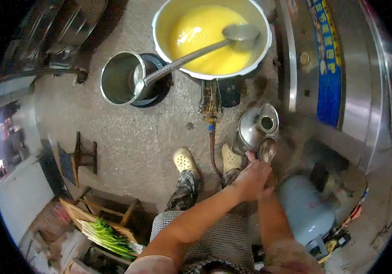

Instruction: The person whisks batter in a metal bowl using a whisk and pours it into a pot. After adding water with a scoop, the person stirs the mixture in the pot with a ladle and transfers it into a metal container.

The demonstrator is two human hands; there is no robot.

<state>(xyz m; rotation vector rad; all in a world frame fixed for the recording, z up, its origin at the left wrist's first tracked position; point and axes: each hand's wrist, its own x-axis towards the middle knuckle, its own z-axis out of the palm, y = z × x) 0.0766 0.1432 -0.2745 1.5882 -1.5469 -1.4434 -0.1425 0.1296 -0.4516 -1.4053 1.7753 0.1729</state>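
Note:
Close together at the lower right, my left hand [251,179] crosses over my right hand [268,191]. The fingers of my left hand look curled, and what they hold is hidden. My right hand is largely covered, so its fingers do not show. Just beyond them is a small shiny metal bowl shape [267,150], perhaps a ladle or scoop; I cannot tell which hand touches it. It lies against a stainless steel jug-like vessel [253,125] with a round opening, standing on the floor by my right foot.
Ahead, a large pot [156,32] holds yellow liquid, with a long-handled ladle [191,55] across it. An empty metal bucket [122,78] stands to its left. A gas hose [212,150] runs across the floor. Right is a grey gas cylinder [306,210]; lower left are green onions [107,235].

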